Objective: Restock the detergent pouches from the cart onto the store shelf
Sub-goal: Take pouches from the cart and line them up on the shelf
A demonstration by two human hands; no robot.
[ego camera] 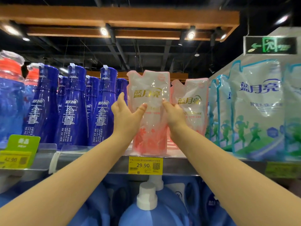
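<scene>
While the pink pouch (149, 88) stands upright with its base on the front edge of the shelf (172, 166), the left hand (125, 116) grips its left edge and the right hand (174, 115) grips its right edge. Each hand presses a thumb on the front face and wraps its fingers round the side. At 3 o'clock a second pink pouch (190, 105) stands just beside it, with pale blue pouches (257, 111) beyond, dark blue bottles (73, 108) stand at 9 o'clock, and at 6 o'clock a yellow price tag (145, 165) reading 29.90 hangs above blue jugs (146, 214).
</scene>
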